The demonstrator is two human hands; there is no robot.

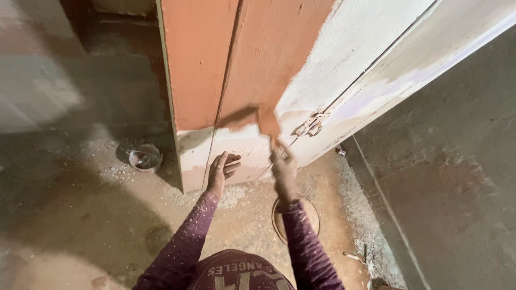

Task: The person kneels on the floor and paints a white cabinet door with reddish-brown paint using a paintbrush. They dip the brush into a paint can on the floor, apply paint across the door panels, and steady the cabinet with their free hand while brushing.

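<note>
Dusty floor (pixel 80 215), right hand (pixel 283 171) brushing door (pixel 258 53), left hand (pixel 219 173) at door's lower edge

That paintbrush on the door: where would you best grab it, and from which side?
By the handle below the bristles, as the right hand does now, coming from underneath. The paintbrush points bristles-up against the door and its head is wet with orange-brown paint, so only the lower end stays clean.

a room under renovation: half-painted wooden door (pixel 258 64), bare dusty concrete floor (pixel 80 215), paint bowl (pixel 145 158) left of the grips.
</note>
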